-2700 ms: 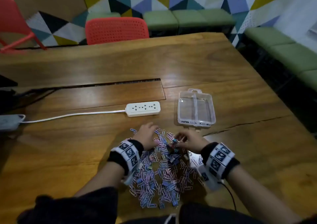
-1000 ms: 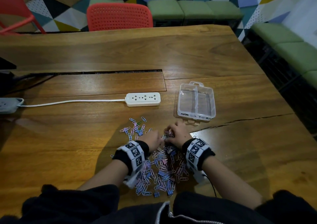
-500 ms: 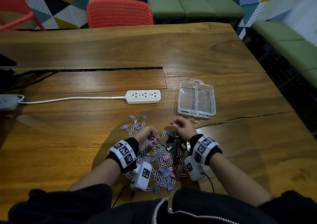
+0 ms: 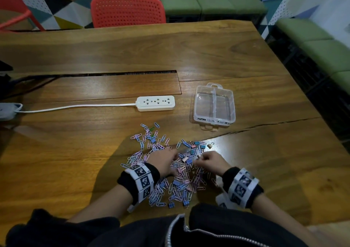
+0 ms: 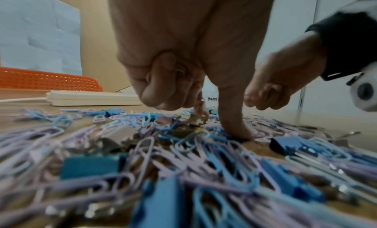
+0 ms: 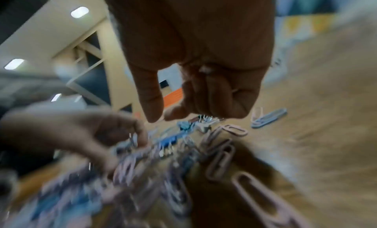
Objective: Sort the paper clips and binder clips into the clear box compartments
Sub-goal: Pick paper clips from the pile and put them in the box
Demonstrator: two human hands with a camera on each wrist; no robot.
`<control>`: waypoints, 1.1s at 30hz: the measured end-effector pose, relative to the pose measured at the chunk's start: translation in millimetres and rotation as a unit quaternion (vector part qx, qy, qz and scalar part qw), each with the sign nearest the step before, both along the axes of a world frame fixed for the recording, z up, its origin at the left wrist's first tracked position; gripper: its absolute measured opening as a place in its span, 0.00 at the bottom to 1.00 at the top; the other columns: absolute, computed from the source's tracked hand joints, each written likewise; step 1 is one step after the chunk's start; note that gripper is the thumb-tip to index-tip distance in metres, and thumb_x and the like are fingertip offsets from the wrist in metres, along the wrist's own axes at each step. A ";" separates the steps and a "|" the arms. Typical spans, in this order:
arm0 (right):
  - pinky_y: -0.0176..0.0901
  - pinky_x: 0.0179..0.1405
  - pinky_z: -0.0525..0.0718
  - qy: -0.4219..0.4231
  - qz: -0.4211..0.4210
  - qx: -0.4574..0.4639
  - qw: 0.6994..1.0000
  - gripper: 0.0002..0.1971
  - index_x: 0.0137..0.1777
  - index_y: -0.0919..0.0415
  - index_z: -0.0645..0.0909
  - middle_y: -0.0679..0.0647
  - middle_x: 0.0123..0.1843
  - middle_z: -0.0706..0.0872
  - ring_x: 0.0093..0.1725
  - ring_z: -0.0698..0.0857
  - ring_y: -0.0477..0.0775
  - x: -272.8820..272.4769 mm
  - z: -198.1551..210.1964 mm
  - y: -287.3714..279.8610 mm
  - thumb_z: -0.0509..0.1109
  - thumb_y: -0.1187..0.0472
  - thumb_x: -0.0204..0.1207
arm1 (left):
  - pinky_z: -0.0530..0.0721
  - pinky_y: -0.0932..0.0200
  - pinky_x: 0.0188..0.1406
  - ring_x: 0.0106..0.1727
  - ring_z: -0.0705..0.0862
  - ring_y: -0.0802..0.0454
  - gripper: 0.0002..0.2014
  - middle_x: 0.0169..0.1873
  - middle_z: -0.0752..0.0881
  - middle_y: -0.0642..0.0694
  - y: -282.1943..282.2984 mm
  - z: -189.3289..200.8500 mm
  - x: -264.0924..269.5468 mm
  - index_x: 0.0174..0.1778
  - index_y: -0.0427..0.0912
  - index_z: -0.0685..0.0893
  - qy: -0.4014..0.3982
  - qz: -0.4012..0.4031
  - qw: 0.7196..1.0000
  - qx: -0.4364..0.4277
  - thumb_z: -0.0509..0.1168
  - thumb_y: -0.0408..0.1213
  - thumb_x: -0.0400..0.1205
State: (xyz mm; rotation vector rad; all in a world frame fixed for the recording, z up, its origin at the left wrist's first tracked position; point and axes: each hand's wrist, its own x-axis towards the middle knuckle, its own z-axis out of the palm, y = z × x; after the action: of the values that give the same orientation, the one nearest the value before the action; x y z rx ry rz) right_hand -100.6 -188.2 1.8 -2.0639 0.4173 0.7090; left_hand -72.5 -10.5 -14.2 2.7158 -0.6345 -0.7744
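Observation:
A pile of pastel paper clips [image 4: 170,182] mixed with blue and pink binder clips [image 4: 186,160] lies on the wooden table near me. My left hand [image 4: 164,161] is over the pile's middle. Its curled fingers [image 5: 161,86] hold paper clips against the palm, and its thumb [image 5: 234,123] presses down into the pile. My right hand [image 4: 207,160] hovers just right of it, fingers curled, thumb [image 6: 152,102] close to the forefinger. Wire handles of a binder clip [image 6: 206,119] stick out beneath it, though that view is blurred. The clear two-compartment box [image 4: 197,104] stands beyond, with nothing in it.
A white power strip [image 4: 155,103] with its cord running left lies beyond the pile, left of the box. A loose gold binder clip [image 4: 210,145] sits at the pile's right edge. A crack crosses the table [image 4: 265,152] there. A red chair [image 4: 127,11] stands at the far side.
My left hand has turned palm down and settled on the middle of the pile. My right hand has drawn back from the pile's far edge toward me.

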 end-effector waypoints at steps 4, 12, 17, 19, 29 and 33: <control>0.39 0.51 0.80 -0.042 0.121 -0.189 0.974 0.24 0.54 0.55 0.74 0.50 0.52 0.80 0.50 0.79 0.48 -14.4 -10.7 12.2 0.77 0.45 0.64 | 0.79 0.55 0.56 0.57 0.81 0.47 0.16 0.57 0.81 0.44 -1.0 -1.4 1.7 0.58 0.41 0.78 -0.012 0.006 1.000 0.011 0.61 0.48 0.81; 0.40 0.54 0.78 -0.100 0.106 -0.150 0.978 0.13 0.38 0.53 0.67 0.49 0.49 0.71 0.47 0.74 0.48 -7.4 -19.8 27.8 0.71 0.57 0.73 | 0.71 0.60 0.37 0.38 0.74 0.53 0.11 0.36 0.74 0.51 4.1 4.0 7.2 0.36 0.48 0.69 0.139 0.129 0.972 -0.140 0.54 0.45 0.84; 0.27 0.34 0.67 -0.127 0.112 -0.128 0.977 0.16 0.31 0.51 0.66 0.50 0.47 0.73 0.43 0.73 0.47 -1.1 -20.4 26.7 0.69 0.63 0.75 | 0.62 0.71 0.13 0.16 0.66 0.60 0.14 0.23 0.72 0.49 6.2 11.9 8.4 0.29 0.41 0.70 0.284 0.322 0.828 -0.360 0.52 0.29 0.81; 0.25 0.31 0.67 -0.124 0.076 -0.079 0.986 0.15 0.31 0.51 0.67 0.49 0.42 0.76 0.40 0.75 0.45 -0.2 -19.0 23.5 0.68 0.64 0.75 | 0.60 0.73 0.10 0.11 0.65 0.62 0.13 0.19 0.74 0.49 7.4 12.3 7.9 0.26 0.38 0.71 0.309 0.360 0.782 -0.404 0.53 0.26 0.77; 0.33 0.38 0.79 -0.079 -0.060 0.139 0.985 0.09 0.39 0.55 0.79 0.50 0.39 0.82 0.37 0.80 0.45 5.5 -17.9 -0.5 0.66 0.71 0.75 | 0.68 0.69 0.10 0.18 0.72 0.57 0.13 0.30 0.76 0.44 -0.2 6.7 6.0 0.37 0.38 0.73 0.339 0.378 0.781 -0.364 0.49 0.19 0.78; 0.26 0.25 0.74 -0.086 -0.076 0.110 0.987 0.10 0.36 0.55 0.78 0.50 0.31 0.79 0.28 0.75 0.43 5.5 -14.7 -0.8 0.63 0.65 0.79 | 0.67 0.70 0.11 0.19 0.70 0.56 0.14 0.30 0.74 0.44 -4.4 8.1 3.0 0.34 0.36 0.75 0.355 0.359 0.788 -0.352 0.47 0.20 0.76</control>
State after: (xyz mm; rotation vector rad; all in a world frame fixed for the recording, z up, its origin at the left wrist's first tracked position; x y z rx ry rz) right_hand -95.1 -189.1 -12.9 -1.8457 0.3755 0.4598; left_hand -69.4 -14.9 -6.0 1.5651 0.2639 -0.9727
